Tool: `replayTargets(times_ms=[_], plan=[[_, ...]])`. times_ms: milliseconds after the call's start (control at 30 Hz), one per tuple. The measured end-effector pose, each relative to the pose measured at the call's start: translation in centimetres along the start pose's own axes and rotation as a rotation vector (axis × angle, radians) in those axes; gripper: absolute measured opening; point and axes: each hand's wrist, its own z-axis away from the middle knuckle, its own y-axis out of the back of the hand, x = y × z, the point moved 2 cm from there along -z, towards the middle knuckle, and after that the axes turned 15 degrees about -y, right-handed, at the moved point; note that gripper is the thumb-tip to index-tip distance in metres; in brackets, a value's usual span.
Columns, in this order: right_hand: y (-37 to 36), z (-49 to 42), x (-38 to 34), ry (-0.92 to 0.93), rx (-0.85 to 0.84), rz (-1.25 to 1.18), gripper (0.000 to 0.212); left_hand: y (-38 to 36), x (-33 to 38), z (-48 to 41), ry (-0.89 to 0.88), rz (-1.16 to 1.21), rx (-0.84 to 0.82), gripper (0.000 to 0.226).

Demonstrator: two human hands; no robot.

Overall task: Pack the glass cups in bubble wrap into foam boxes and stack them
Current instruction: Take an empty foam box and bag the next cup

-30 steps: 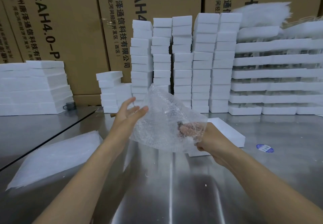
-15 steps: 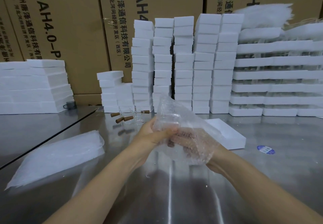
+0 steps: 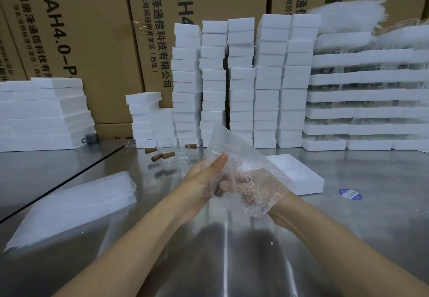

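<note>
Crumpled translucent bubble wrap [image 3: 232, 155] peaks above both hands: left hand [image 3: 201, 182] pinches its side, right hand [image 3: 277, 207] grips underneath, showing pink through it.

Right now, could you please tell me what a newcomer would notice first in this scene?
The eye lands first on the crumpled bubble wrap, held mid-frame over the steel table by the left hand and right hand. Behind it, tall stacks of white foam boxes line the back of the table in front of brown cartons. A pile of translucent sheets lies at the left.
</note>
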Motion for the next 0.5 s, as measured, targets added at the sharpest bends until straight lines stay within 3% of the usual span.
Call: replayTargets(times_ms=[33, 100, 233, 300, 433, 500], plan=[[-0.1, -0.2, 0.0, -0.004, -0.01, 0.021, 0.04, -0.1, 0.0, 0.0, 0.003, 0.002, 0.001, 0.068], [-0.3, -0.3, -0.2, 0.027, -0.015, 0.068, 0.011, -0.1, 0.1, -0.1, -0.01, -0.016, 0.029, 0.059], [0.6, -0.1, -1.3, 0.196, 0.239, 0.054, 0.016, 0.5, 1.5, -0.4, -0.063, 0.08, 0.182, 0.059], [1.0, 0.2, -1.7, 0.263, 0.318, -0.013, 0.029, 1.0, 2.1, -0.5, -0.069, 0.17, 0.244, 0.057], [0.2, 0.7, -1.7, 0.202, 0.084, -0.126, 0.098, 1.2, 2.1, -0.2, -0.006, 0.242, 0.284, 0.055], [-0.6, 0.8, -1.5, 0.225, 0.034, -0.092, 0.114, 1.0, 1.9, -0.1, 0.007, 0.223, 0.237, 0.055]])
